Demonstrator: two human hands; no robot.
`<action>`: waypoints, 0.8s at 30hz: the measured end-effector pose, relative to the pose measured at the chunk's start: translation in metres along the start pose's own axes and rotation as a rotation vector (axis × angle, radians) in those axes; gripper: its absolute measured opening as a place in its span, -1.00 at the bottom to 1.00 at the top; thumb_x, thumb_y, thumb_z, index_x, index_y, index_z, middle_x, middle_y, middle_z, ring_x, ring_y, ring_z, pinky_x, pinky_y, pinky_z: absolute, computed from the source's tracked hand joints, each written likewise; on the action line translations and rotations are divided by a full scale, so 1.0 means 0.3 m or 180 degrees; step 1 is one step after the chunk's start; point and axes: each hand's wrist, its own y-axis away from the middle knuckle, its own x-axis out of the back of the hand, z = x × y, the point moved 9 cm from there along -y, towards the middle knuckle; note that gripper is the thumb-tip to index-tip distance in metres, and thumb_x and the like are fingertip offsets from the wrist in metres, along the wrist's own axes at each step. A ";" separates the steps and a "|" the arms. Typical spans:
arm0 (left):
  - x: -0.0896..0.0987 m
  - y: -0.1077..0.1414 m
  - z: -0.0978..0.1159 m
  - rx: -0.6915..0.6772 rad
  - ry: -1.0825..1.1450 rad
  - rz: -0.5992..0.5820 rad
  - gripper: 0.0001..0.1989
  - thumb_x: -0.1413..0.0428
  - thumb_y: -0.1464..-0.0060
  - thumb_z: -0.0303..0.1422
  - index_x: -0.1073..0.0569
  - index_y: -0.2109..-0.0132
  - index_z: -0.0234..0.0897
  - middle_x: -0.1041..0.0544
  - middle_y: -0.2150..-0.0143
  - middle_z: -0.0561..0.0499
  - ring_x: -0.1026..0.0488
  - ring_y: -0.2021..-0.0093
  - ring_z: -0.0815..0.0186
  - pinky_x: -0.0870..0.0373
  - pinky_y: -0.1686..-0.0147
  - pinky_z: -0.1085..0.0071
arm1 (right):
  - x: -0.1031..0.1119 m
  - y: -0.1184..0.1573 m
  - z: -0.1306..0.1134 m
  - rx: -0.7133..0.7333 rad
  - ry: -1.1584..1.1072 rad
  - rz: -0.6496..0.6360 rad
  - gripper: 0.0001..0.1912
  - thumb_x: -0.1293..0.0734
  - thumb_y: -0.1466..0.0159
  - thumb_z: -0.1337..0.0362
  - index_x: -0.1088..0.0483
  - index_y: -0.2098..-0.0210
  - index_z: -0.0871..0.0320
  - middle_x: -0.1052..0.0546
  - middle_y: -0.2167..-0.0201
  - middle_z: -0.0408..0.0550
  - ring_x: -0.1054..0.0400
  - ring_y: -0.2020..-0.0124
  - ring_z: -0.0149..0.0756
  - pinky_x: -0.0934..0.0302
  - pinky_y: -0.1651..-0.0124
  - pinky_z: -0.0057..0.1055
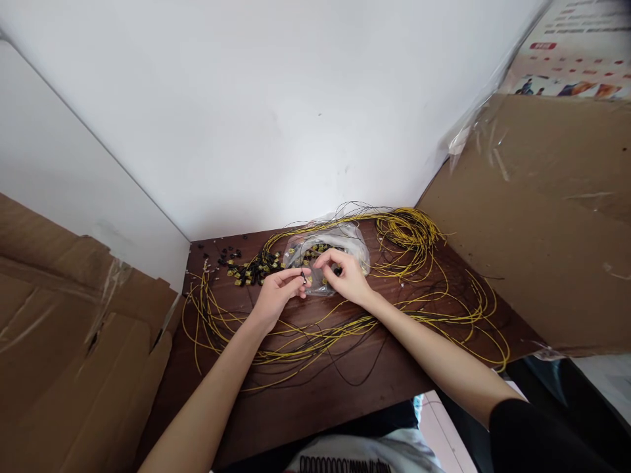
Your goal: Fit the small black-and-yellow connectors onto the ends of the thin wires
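Observation:
My left hand (279, 293) pinches a small dark piece, seemingly the end of a thin black wire (303, 276), between thumb and fingertips. Just to its right is my right hand (345, 276), thumb and forefinger curled towards each other; whatever they hold is too small to make out. Beneath and behind both hands lies a clear plastic bag (359, 238) with several black and yellow parts in it. A heap of small black and yellow connector-like parts (249, 270) spreads to the left of the bag. Long yellow and black wires (296, 351) run under my forearms.
A coiled bundle of yellow and black wires (409, 230) rests at the back right of the brown table (296, 410). Cardboard stands on the left (73, 341), and a large cardboard box (542, 217) on the right. A white wall (296, 118) rises behind.

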 end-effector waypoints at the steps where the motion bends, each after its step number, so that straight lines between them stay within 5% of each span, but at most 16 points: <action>1: 0.008 -0.004 -0.006 0.0036 0.0180 0.0029 -0.71 -0.23 0.17 -0.37 -0.54 0.22 -0.40 -0.52 0.45 -0.05 -0.34 0.51 0.44 -0.31 0.42 0.44 | -0.007 0.001 -0.008 0.0138 0.0243 -0.0108 -0.86 -0.20 -0.19 0.41 -0.39 0.37 0.17 -0.46 0.39 -0.07 -0.32 0.31 -0.32 -0.21 0.19 -0.35; 6: 0.027 -0.016 -0.022 0.0098 0.0651 0.0006 -0.72 -0.23 0.14 -0.40 -0.52 0.20 -0.39 -0.52 0.40 -0.04 -0.35 0.47 0.48 -0.31 0.40 0.49 | -0.084 0.022 -0.011 0.0477 0.1169 -0.0698 -0.87 -0.28 -0.19 0.35 -0.42 0.26 0.15 -0.44 0.29 0.00 -0.24 0.22 -0.24 -0.15 0.13 -0.26; 11: 0.034 -0.015 -0.018 0.0081 0.0761 0.0087 -0.72 -0.24 0.15 -0.41 -0.51 0.21 -0.40 -0.53 0.38 -0.05 -0.35 0.48 0.49 -0.31 0.41 0.51 | -0.114 0.032 -0.007 0.0505 0.1222 -0.0839 -0.91 -0.24 -0.21 0.40 -0.40 0.33 0.17 -0.43 0.34 -0.02 -0.22 0.25 -0.27 -0.16 0.16 -0.31; 20: 0.038 -0.013 -0.004 -0.0091 0.0800 0.0243 -0.74 -0.27 0.20 -0.41 -0.51 0.27 -0.39 -0.54 0.39 -0.05 -0.35 0.49 0.49 -0.32 0.40 0.50 | -0.025 0.006 -0.008 -0.0008 0.0046 -0.0103 -0.92 -0.28 -0.21 0.31 -0.40 0.36 0.18 -0.44 0.39 -0.06 -0.27 0.43 -0.38 -0.19 0.36 -0.43; 24: 0.038 -0.015 -0.006 -0.0142 0.0690 0.0242 -0.75 -0.27 0.21 -0.39 -0.52 0.29 -0.38 -0.54 0.40 -0.04 -0.35 0.51 0.49 -0.32 0.43 0.50 | -0.015 0.011 0.000 -0.0214 -0.0589 0.0194 -0.86 -0.31 -0.19 0.23 -0.42 0.36 0.17 -0.49 0.35 -0.03 -0.37 0.33 -0.33 -0.27 0.27 -0.38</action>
